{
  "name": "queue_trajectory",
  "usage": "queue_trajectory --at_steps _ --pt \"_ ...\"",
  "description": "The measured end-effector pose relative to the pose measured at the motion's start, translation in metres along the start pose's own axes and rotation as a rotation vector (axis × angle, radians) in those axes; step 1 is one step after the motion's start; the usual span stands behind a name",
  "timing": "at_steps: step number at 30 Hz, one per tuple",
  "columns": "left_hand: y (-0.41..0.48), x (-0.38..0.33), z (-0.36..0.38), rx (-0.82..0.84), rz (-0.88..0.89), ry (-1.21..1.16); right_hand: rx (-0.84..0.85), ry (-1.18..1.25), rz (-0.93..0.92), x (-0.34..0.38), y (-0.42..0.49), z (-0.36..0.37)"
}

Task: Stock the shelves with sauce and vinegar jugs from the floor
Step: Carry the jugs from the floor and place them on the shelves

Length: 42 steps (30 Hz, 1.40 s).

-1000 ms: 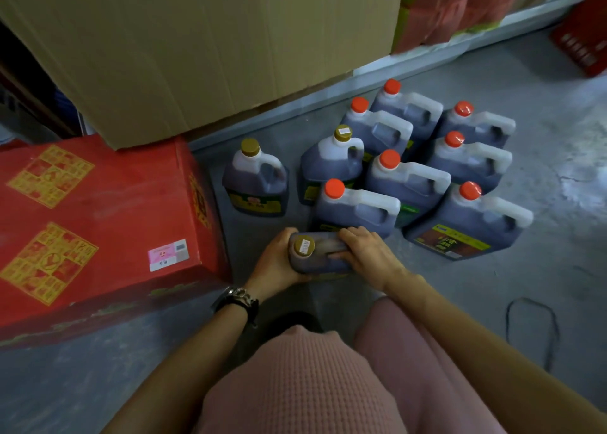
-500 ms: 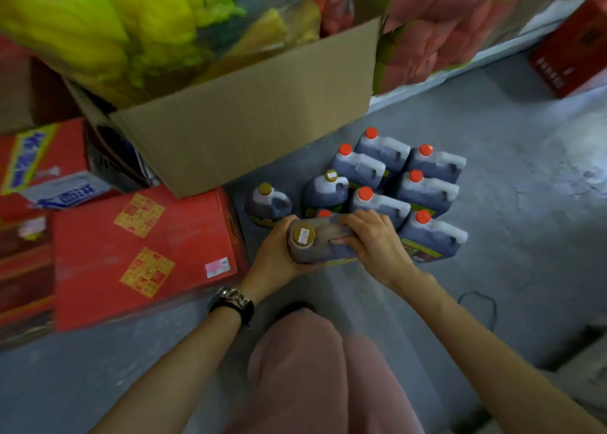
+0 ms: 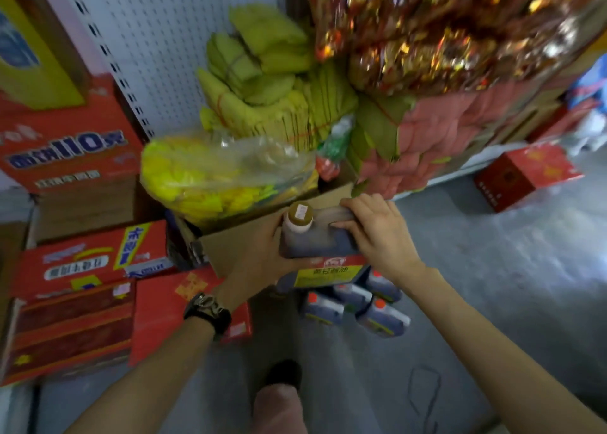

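Both hands are clamped on one sauce jug (image 3: 317,241) in the centre of the frame, held in the air above the floor (image 3: 492,285). The right hand (image 3: 377,233) curls its fingers over the handle along the jug's top. The left hand (image 3: 262,253) cups the jug's left side and underside, and most of its fingers are hidden behind the body. The jug holds dark brown liquid, has a tan cap with a small white sticker, and carries a yellow and red label along its lower edge. Its print is too blurred to read.

Just below the held jug, orange-capped jugs (image 3: 382,315) stand close together on the floor. The held jug and the right forearm cover part of the cluster, so their number cannot be told.

Behind the hands an open cardboard box (image 3: 236,246) holds a clear plastic bag (image 3: 223,170) full of bright yellow pieces. Tied yellow-green bundles (image 3: 262,82) are piled behind it against a white perforated shelf panel (image 3: 164,39). Shiny red and gold packets (image 3: 443,29) fill the upper right, heavily blurred, with pink packs (image 3: 437,144) stacked beneath them.

Red cartons (image 3: 72,318) are stacked at the lower left and cut off by the frame edge. A single red box (image 3: 525,177) sits on the floor at the right. A wristwatch (image 3: 207,308) is on the left wrist.
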<state>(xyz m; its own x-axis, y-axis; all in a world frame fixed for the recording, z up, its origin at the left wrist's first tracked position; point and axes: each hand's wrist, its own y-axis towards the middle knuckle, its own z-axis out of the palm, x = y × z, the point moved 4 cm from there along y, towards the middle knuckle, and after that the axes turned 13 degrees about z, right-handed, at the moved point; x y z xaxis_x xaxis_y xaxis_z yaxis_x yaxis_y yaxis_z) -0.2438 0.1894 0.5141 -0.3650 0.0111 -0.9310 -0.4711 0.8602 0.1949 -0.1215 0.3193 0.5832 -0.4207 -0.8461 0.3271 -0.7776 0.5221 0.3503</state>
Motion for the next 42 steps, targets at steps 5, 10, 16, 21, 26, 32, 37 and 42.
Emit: queue_trajectory --at_steps 5,10,16,21,26,32,37,42 --pt "0.033 -0.101 -0.049 -0.162 0.136 -0.079 -0.148 -0.045 -0.106 0.042 0.069 -0.090" --pt "0.073 -0.163 -0.083 -0.279 0.282 -0.204 -0.268 -0.096 -0.162 0.070 0.120 -0.155" --pt "0.104 -0.221 -0.115 -0.330 0.392 -0.335 -0.400 -0.056 -0.186 0.099 0.162 -0.207" --pt "0.116 -0.257 -0.131 -0.373 0.468 -0.318 -0.442 -0.025 -0.206 0.111 0.184 -0.235" --pt "0.122 -0.274 -0.142 -0.513 0.526 -0.299 -0.388 -0.012 -0.308 0.125 0.212 -0.253" --pt "0.100 -0.299 -0.155 -0.704 0.564 -0.181 -0.314 0.108 -0.506 0.153 0.237 -0.260" --pt "0.047 -0.325 -0.167 -0.926 0.589 -0.036 -0.255 0.267 -0.751 0.204 0.233 -0.262" --pt "-0.033 -0.343 -0.172 -1.190 0.526 0.114 -0.151 0.437 -0.948 0.269 0.200 -0.256"
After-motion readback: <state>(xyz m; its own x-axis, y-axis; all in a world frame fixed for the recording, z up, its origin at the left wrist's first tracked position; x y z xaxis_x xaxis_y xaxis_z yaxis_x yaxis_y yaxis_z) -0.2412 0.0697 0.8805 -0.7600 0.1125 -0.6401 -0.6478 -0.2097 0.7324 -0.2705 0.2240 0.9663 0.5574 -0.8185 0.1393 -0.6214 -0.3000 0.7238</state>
